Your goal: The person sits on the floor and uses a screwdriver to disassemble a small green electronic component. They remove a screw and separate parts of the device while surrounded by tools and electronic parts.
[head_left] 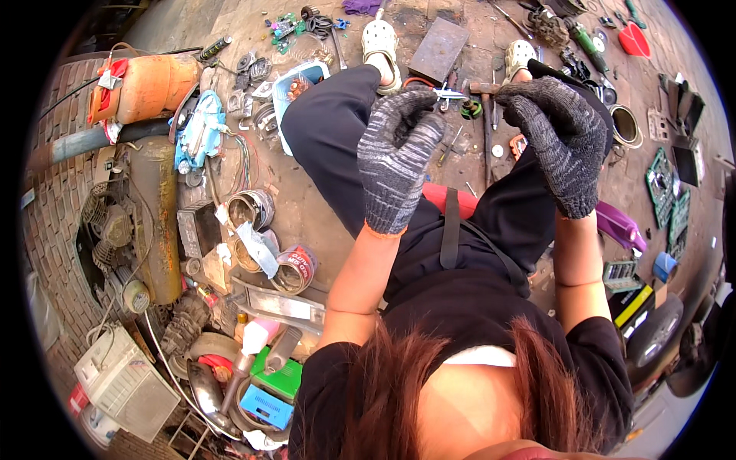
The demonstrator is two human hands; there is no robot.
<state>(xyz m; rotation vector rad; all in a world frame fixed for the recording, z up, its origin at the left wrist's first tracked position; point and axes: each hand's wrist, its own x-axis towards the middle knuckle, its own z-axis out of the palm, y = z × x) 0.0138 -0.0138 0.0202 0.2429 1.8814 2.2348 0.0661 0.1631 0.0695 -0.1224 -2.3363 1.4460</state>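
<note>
Both my hands wear grey-and-black knit gloves and are raised above my lap. My left hand (399,157) has its fingers curled in toward the thumb. At its fingertips shows a small slim silver-blue piece (451,95); I cannot tell whether it is gripped or lies beyond on the floor. My right hand (563,142) is closed, fingertips pressed toward the thumb and pointing left; anything in them is hidden. Just left of those fingertips, a hammer (487,134) lies on the floor between my legs. A dark metal block (439,50) lies farther ahead, near my left shoe.
An orange gas cylinder (149,88) and a rusty yellow tank (157,222) stand at left. Open tins (295,268) and a light-blue tub (287,115) are by my left leg. A red funnel (634,41), a purple bottle (619,226) and a tyre (655,333) lie at right.
</note>
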